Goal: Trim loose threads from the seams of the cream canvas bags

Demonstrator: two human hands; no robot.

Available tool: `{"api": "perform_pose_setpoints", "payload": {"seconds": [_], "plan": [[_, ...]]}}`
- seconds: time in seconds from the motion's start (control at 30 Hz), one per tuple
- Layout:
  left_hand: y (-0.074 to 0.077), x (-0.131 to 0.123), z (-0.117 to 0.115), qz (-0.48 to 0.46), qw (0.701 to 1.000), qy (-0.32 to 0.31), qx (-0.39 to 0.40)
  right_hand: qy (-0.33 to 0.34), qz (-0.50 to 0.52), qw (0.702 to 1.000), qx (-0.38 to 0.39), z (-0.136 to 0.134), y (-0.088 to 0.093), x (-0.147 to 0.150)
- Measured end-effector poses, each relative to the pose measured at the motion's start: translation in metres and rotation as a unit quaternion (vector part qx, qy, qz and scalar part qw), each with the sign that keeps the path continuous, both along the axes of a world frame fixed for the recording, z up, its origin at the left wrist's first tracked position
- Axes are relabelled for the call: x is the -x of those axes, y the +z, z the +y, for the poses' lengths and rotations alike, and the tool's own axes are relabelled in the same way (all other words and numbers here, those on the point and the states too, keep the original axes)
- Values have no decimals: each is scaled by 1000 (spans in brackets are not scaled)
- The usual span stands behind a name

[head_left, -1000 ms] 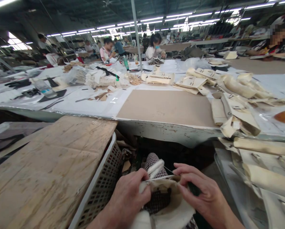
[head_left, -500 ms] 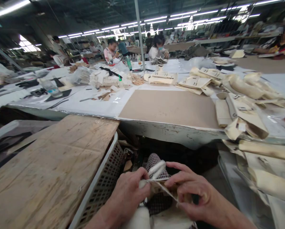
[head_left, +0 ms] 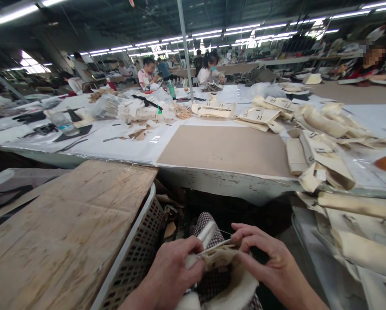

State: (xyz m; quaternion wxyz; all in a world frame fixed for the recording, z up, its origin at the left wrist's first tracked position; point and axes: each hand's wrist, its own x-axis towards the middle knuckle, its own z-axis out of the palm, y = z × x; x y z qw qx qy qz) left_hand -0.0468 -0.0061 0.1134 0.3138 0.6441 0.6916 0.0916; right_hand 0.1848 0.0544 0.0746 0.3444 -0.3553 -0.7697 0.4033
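Low over my lap, my left hand [head_left: 176, 262] is closed on a cream leather-like piece [head_left: 241, 286], its thumb and fingers pinching one end of the edge. That piece curves round in an open loop. Across from it, my right hand [head_left: 270, 258] has its fingertips and thumb at the other end of the same edge, with the fingers bent. A thin thread shows close to the right fingertips. A padded white strip [head_left: 207, 233] sticks up behind my left thumb. Checked cloth [head_left: 209, 221] covers my leg underneath.
A worn brown board [head_left: 60, 219] lies over a white plastic basket [head_left: 138, 241] on my left. The white worktable [head_left: 128, 150] ahead bears a tan sheet [head_left: 222, 148] and several cream pieces [head_left: 325, 157]. More cream pieces [head_left: 361, 241] are stacked at my right. Several people sit farther back.
The cord stretched slantwise to my right fingers no longer shows there. My right hand has opened out somewhat, and the cream piece's loop shows more. The view has shifted slightly to the right.
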Motion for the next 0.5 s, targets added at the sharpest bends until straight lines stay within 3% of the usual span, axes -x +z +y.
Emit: {"api": "perform_pose_setpoints", "payload": {"seconds": [0.17, 0.5], "plan": [[-2, -2, 0, -16, 1000, -14, -13, -74, -46, 996, -21, -9, -4, 0], [5, 1, -1, -38, 999, -8, 5, -121, -67, 990, -5, -16, -10, 6]]}}
